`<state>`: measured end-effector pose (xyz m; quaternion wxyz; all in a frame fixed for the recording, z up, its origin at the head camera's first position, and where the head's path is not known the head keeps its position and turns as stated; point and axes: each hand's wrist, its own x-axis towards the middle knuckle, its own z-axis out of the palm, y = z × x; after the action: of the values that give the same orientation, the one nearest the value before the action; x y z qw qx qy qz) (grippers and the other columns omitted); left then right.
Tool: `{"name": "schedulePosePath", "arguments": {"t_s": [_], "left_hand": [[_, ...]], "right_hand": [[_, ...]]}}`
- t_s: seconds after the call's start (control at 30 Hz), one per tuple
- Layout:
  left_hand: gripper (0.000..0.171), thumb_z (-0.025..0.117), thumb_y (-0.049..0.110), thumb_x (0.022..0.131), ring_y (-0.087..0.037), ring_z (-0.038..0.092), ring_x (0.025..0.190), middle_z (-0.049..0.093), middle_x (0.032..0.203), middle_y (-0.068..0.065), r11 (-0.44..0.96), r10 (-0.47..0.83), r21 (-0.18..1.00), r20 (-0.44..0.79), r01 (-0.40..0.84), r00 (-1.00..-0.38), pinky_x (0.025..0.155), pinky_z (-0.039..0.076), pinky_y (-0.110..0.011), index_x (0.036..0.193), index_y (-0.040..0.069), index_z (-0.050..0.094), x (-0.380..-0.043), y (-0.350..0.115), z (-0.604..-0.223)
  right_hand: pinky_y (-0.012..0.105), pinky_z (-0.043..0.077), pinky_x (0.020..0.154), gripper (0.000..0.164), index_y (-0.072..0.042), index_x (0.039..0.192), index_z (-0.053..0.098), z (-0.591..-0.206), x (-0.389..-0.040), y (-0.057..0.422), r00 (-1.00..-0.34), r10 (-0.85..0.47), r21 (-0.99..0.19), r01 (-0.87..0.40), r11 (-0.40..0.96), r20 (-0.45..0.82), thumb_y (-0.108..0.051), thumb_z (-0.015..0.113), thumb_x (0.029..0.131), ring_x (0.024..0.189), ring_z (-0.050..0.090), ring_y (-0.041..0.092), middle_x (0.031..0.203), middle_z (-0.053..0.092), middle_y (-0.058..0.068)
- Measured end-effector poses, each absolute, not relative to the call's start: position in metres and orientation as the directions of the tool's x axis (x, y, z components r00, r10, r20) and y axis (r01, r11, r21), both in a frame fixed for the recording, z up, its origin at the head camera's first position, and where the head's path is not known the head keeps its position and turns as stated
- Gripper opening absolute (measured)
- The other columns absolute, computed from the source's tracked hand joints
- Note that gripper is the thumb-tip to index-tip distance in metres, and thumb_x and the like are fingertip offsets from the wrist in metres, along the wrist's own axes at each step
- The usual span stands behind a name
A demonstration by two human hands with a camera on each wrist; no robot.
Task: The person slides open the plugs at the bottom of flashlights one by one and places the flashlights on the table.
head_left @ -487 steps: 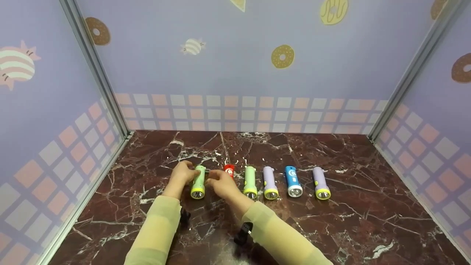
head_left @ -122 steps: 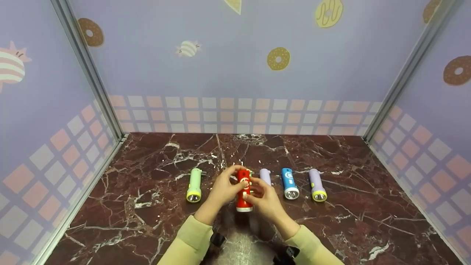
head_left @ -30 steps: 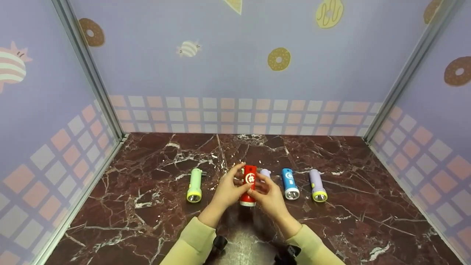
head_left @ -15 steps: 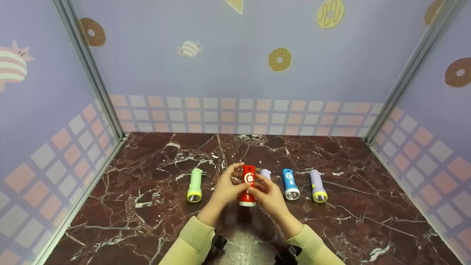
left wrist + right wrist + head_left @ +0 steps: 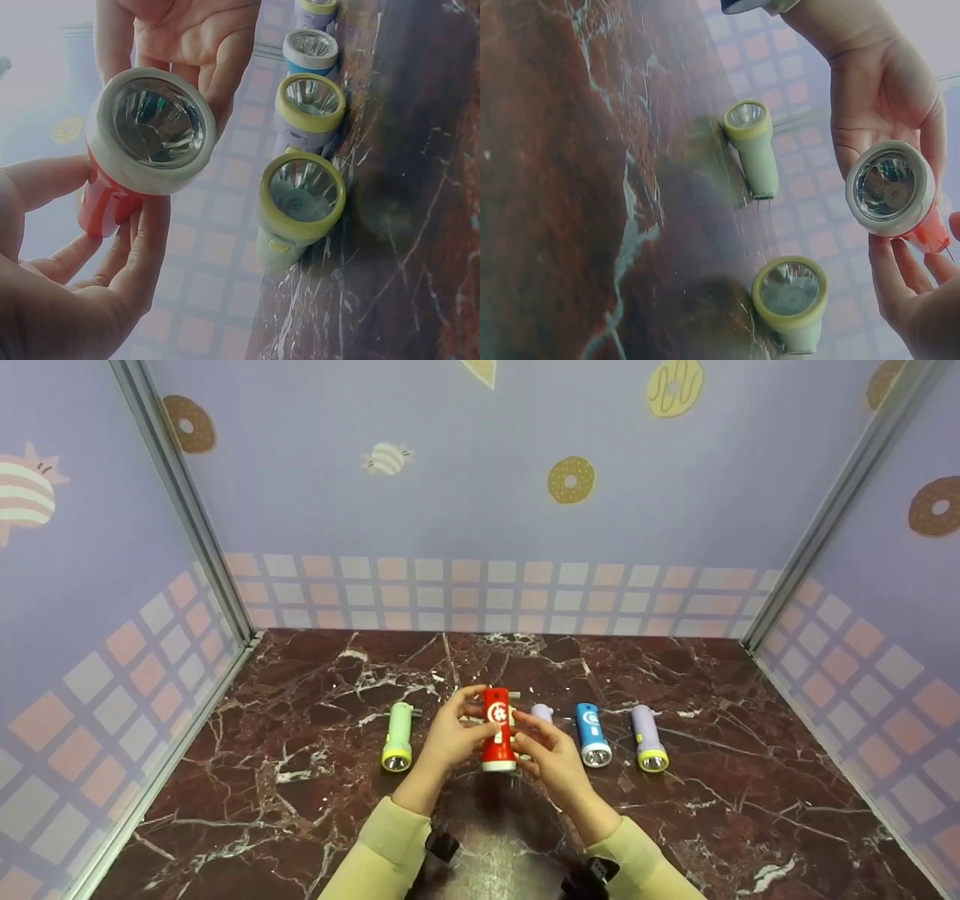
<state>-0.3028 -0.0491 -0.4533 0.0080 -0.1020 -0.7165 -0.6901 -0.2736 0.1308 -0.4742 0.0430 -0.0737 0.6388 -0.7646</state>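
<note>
My left hand (image 5: 452, 737) holds a red flashlight (image 5: 497, 751) with a white rim over the table, thumb on its front and fingers round its side. The lens end faces my body and fills much of the left wrist view. My right hand (image 5: 556, 765) is at the flashlight's right side, its fingers loosely bent with tips right by the red body. A thin metal prong (image 5: 950, 254) sticks out near the tail in the right wrist view. Behind the red flashlight lies a green flashlight (image 5: 279, 251), mostly hidden in the head view.
Another green flashlight (image 5: 398, 735) with prongs out lies at left. To the right lie a purple flashlight (image 5: 541, 711), partly hidden, a blue flashlight (image 5: 589, 724) and another purple flashlight (image 5: 644, 727). Patterned walls stand round the dark marble table (image 5: 300, 825).
Since about sixteen seconds ago, the red flashlight has come off the table, and the hands have left the left green one. Just now it moved slightly left and up; the right thumb came off its front.
</note>
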Motion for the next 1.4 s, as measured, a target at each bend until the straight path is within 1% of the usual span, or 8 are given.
{"name": "schedulePosePath", "arguments": {"t_s": [0.17,0.27,0.43,0.57,0.9,1.03,1.17,1.4], "left_hand": [[0.068,0.073,-0.004,0.082,-0.019,0.069,0.082,0.065,0.113,-0.026,0.0,0.109,0.993,0.116,0.116,-0.987,0.068,0.063,-0.035,0.145,-0.002,0.048,-0.304,-0.052,-0.452],[0.068,0.073,-0.005,0.081,-0.019,0.068,0.08,0.065,0.112,-0.025,-0.011,0.102,0.996,0.094,0.094,-0.99,0.068,0.064,-0.037,0.145,-0.002,0.048,-0.305,-0.053,-0.453],[0.068,0.072,-0.005,0.082,-0.021,0.066,0.08,0.063,0.111,-0.023,0.002,0.091,0.999,0.054,0.054,-0.994,0.07,0.064,-0.039,0.145,-0.002,0.048,-0.305,-0.055,-0.453],[0.065,0.072,-0.005,0.082,-0.023,0.065,0.081,0.063,0.11,-0.023,0.009,0.078,1.0,0.024,0.024,-0.997,0.068,0.063,-0.036,0.143,0.0,0.05,-0.304,-0.058,-0.454],[0.063,0.073,-0.006,0.082,-0.021,0.062,0.079,0.062,0.103,-0.017,0.005,0.059,1.0,-0.03,-0.03,-0.998,0.064,0.06,-0.03,0.141,0.0,0.052,-0.305,-0.067,-0.457],[0.061,0.073,-0.005,0.082,-0.021,0.063,0.079,0.064,0.103,-0.018,0.001,0.059,0.999,-0.043,-0.043,-0.997,0.066,0.061,-0.032,0.14,0.0,0.053,-0.308,-0.07,-0.455],[0.061,0.075,-0.003,0.083,-0.021,0.064,0.08,0.066,0.105,-0.019,0.022,0.052,0.999,-0.051,-0.05,-0.997,0.067,0.062,-0.036,0.14,0.001,0.053,-0.312,-0.075,-0.452],[0.061,0.074,-0.001,0.083,-0.022,0.064,0.081,0.063,0.107,-0.018,0.061,0.043,0.996,-0.074,-0.071,-0.996,0.067,0.062,-0.036,0.141,0.002,0.054,-0.322,-0.087,-0.449]], "right_hand": [[0.031,0.06,0.087,0.053,0.011,0.147,0.045,-0.475,-0.273,0.129,-0.985,-0.158,-0.983,-0.035,-0.18,0.064,-0.002,0.061,0.098,0.103,0.069,0.014,0.133,0.063,0.027],[0.03,0.06,0.088,0.054,0.011,0.147,0.045,-0.476,-0.273,0.126,-0.984,-0.168,-0.984,-0.038,-0.174,0.067,0.0,0.062,0.097,0.107,0.069,0.015,0.136,0.061,0.03],[0.024,0.059,0.085,0.056,0.014,0.146,0.044,-0.48,-0.273,0.123,-0.977,-0.198,-0.987,-0.055,-0.15,0.085,0.002,0.062,0.095,0.104,0.069,0.014,0.137,0.058,0.034],[0.022,0.059,0.086,0.056,0.016,0.145,0.043,-0.483,-0.273,0.12,-0.972,-0.222,-0.99,-0.049,-0.135,0.078,0.001,0.062,0.095,0.103,0.068,0.012,0.139,0.055,0.036],[0.023,0.058,0.086,0.052,0.017,0.14,0.051,-0.486,-0.275,0.112,-0.972,-0.23,-0.996,-0.034,-0.079,0.051,-0.003,0.065,0.094,0.1,0.068,0.012,0.137,0.06,0.033],[0.022,0.058,0.084,0.051,0.016,0.139,0.051,-0.483,-0.278,0.108,-0.971,-0.231,-0.997,-0.04,-0.068,0.055,-0.004,0.064,0.095,0.099,0.068,0.012,0.137,0.061,0.032],[0.021,0.058,0.078,0.051,0.016,0.14,0.05,-0.481,-0.282,0.101,-0.97,-0.241,-0.996,-0.022,-0.085,0.042,-0.003,0.063,0.095,0.093,0.068,0.01,0.134,0.063,0.03],[0.02,0.058,0.074,0.05,0.012,0.141,0.052,-0.476,-0.29,0.088,-0.975,-0.221,-0.998,0.007,-0.062,0.007,-0.004,0.064,0.096,0.087,0.068,0.008,0.131,0.065,0.027]]}}
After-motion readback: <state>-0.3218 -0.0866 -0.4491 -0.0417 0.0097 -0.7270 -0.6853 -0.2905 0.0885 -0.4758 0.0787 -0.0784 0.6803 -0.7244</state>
